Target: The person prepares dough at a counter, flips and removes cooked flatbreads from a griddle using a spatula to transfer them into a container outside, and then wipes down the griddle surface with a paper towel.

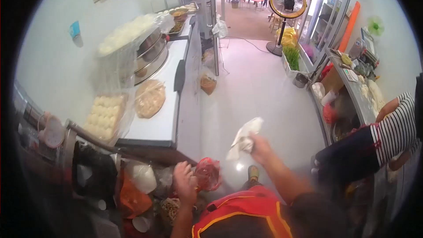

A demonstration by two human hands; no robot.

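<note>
A crumpled white cloth (pixel 239 137) hangs from my right hand (pixel 261 148), whose fingers are closed around it above the pale floor. On the left, my left hand (pixel 185 182) is held low with its fingers loosely bent and apart, and I see nothing in it. Right beside it is a red plastic bag (pixel 207 174); whether the fingertips touch the bag I cannot tell. Below me shows my red apron (pixel 238 202) with yellow edging.
On the left counter (pixel 174 123) stand a tray of pale dough balls (pixel 104 115), a bagged brown mass (pixel 150 98) and a round metal steamer (pixel 150 64). A person in a striped top (pixel 395 121) leans at the right shelf. A standing fan (pixel 288 3) is ahead by the doorway.
</note>
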